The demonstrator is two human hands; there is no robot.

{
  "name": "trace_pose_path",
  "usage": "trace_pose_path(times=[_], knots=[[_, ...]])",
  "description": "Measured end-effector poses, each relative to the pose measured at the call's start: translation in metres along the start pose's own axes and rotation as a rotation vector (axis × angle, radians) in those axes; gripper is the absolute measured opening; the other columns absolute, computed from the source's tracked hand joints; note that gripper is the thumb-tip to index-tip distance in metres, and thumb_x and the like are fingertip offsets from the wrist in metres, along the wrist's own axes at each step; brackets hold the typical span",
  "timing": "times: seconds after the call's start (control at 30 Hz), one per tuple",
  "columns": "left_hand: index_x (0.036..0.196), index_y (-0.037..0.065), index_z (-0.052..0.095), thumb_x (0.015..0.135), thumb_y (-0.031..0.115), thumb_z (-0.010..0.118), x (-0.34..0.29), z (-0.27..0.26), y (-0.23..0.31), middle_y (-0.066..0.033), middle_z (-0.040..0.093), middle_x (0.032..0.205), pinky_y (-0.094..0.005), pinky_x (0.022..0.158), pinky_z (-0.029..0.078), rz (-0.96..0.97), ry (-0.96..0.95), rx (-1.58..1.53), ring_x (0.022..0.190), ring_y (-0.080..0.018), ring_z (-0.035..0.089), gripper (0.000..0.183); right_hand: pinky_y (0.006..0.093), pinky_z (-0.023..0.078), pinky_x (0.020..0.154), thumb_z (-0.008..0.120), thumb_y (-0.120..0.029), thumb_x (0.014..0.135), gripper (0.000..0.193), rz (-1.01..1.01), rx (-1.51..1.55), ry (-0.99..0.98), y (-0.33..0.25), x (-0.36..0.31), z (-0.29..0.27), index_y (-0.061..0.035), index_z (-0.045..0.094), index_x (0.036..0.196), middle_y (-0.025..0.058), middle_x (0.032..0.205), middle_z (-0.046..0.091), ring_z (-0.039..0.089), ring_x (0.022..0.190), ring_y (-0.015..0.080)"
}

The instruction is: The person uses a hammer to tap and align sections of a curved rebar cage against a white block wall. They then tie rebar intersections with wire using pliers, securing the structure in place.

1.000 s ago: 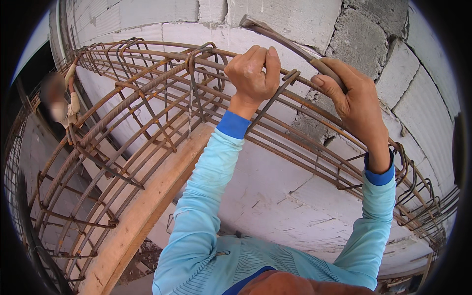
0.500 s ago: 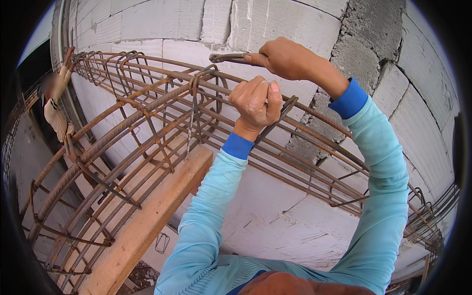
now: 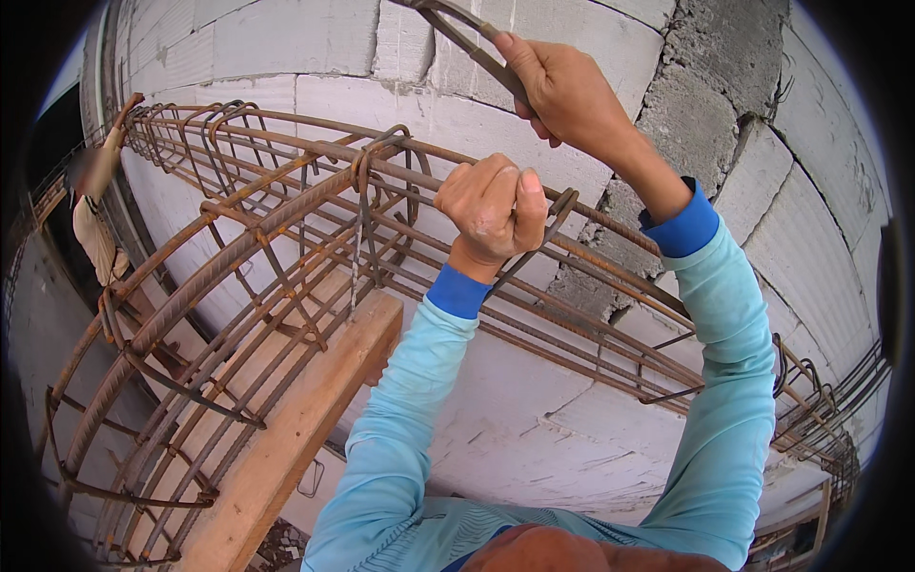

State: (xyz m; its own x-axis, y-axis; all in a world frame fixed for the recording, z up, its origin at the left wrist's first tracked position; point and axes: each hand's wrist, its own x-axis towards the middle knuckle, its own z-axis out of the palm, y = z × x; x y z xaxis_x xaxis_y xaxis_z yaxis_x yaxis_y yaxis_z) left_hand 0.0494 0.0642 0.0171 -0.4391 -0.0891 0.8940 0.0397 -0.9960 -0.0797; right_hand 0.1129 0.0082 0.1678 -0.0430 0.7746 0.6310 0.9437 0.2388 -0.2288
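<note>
My right hand (image 3: 570, 91) is raised above the rebar cage, closed on rusty pincers (image 3: 477, 52). Their handles stand apart, and the jaws are partly cut off by the upper edge of the view. Below it, my left hand (image 3: 493, 205) is wrapped around a top rebar (image 3: 412, 173) of the cage. A stirrup (image 3: 562, 205) loops over the bars just right of my left hand. Another group of stirrups (image 3: 362, 176) sits left of it, at the corner where two cages cross. Whatever lies under my left fingers is hidden.
A wooden plank (image 3: 315, 400) lies beneath the left cage (image 3: 157, 324). Behind everything rises a wall of pale blocks (image 3: 286, 43) with a rough grey concrete column (image 3: 701, 91). Another person (image 3: 95, 219) stands at the far left, one arm up near the cage's end.
My right hand has lifted the pincers up, away from the bars, and their handles have swung apart. My left hand keeps its hold. The view has shifted slightly.
</note>
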Motion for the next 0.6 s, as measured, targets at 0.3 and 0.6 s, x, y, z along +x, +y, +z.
trace_pose_path(times=[0.3,0.6], knots=[[0.059,0.006,0.048,0.088,0.009,0.054,0.0,0.002,-0.001,-0.0073,0.044,0.053,-0.0378,0.046,0.027,-0.006,-0.003,-0.026,0.043,-0.0226,0.038,0.031,0.0354,0.05,0.04,0.04,-0.043,0.108,0.065,0.22,-0.316,-0.486,-0.01,0.0,0.011,0.0058,0.061,0.07,0.0113,0.056,0.059,0.06,0.043,0.0211],[0.058,0.007,0.049,0.089,0.011,0.053,-0.001,0.003,-0.001,-0.0066,0.044,0.052,-0.0377,0.046,0.027,0.0,0.046,-0.026,0.043,-0.0233,0.039,0.032,0.0374,0.053,0.044,0.041,-0.04,0.108,0.056,0.097,0.1,-0.155,-0.022,0.001,0.017,0.0068,0.066,0.09,0.0103,0.054,0.056,0.061,0.045,0.0232]])
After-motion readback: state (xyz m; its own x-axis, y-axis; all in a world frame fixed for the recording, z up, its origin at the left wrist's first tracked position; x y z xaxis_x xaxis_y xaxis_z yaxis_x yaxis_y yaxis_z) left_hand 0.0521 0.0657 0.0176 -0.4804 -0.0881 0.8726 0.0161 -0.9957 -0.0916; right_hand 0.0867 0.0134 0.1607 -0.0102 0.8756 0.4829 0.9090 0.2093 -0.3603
